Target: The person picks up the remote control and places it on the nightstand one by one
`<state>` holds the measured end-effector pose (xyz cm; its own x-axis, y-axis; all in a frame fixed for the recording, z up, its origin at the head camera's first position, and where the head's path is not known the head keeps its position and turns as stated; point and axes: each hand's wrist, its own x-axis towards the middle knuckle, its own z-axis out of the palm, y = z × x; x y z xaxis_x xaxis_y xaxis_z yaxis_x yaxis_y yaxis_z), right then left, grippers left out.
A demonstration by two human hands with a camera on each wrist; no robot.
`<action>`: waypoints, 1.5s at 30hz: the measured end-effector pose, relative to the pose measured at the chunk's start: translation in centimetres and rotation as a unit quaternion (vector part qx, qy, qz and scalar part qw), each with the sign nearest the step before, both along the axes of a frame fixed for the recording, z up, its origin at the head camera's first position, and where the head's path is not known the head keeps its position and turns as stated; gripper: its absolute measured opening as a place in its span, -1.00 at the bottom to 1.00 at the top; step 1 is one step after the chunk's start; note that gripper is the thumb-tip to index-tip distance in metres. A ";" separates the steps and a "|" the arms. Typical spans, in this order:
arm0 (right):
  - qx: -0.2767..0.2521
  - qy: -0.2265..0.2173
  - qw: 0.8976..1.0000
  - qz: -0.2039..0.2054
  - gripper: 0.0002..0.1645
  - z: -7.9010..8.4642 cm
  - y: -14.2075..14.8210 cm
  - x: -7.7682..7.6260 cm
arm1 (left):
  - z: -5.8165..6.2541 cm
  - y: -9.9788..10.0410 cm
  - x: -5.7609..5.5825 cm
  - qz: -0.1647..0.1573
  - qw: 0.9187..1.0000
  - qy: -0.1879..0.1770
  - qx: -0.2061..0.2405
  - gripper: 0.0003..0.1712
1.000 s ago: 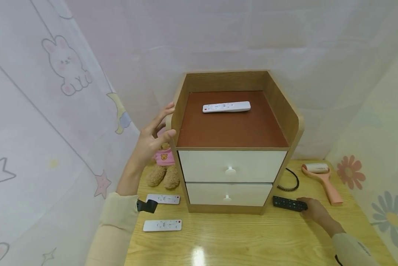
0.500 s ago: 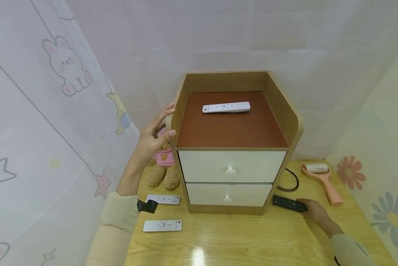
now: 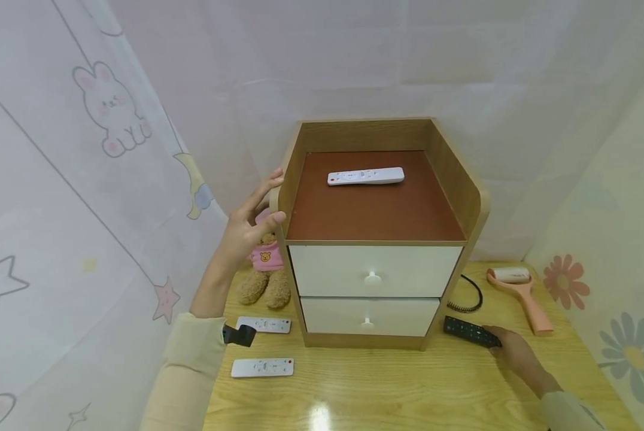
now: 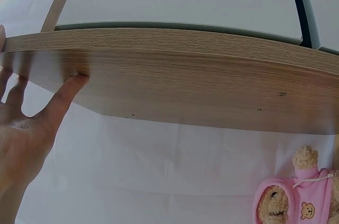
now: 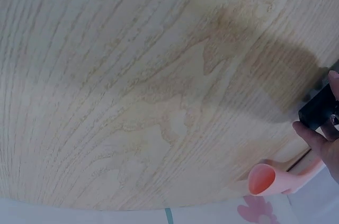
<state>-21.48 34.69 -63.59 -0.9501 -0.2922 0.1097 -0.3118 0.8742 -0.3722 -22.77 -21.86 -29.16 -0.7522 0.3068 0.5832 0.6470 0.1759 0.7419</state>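
Note:
In the head view my right hand (image 3: 518,357) holds a black remote control (image 3: 471,331) by its right end, low at the right of the cabinet (image 3: 377,270). The right wrist view shows its fingertips around the end of the black remote (image 5: 317,109); the rest is cut off. My left hand (image 3: 242,230) rests against the upper left side panel of the cabinet, thumb at the front edge and fingers spread. In the left wrist view a finger of this left hand (image 4: 30,134) touches the outer wooden face. A white remote (image 3: 365,176) lies on the cabinet's brown top.
Two more white remotes, a rear one (image 3: 268,324) and a front one (image 3: 263,367), lie left on the wooden table (image 3: 376,389). Behind them sits a teddy bear (image 3: 266,258). A black toothed headband (image 3: 465,309) and a pink lint roller (image 3: 525,296) lie at the right.
My right hand and the black remote have shifted slightly right and toward me, and the remote has turned a little. The left hand stays at the cabinet's side.

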 end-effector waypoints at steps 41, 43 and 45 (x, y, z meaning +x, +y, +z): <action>-0.054 0.132 0.990 -0.012 -0.30 11.9 -0.1 0.4 | 0.2 0.2 0.1 -0.001 1.000 -0.004 0.005 -0.39; -0.058 0.132 0.989 -0.016 -0.34 12.7 -0.2 0.3 | 0.2 0.2 0.1 -0.002 1.000 -0.006 0.006 -0.39; -0.058 0.152 0.987 -0.014 -0.35 13.5 -0.2 0.1 | 0.2 0.2 0.2 -0.003 1.000 -0.010 0.007 -0.39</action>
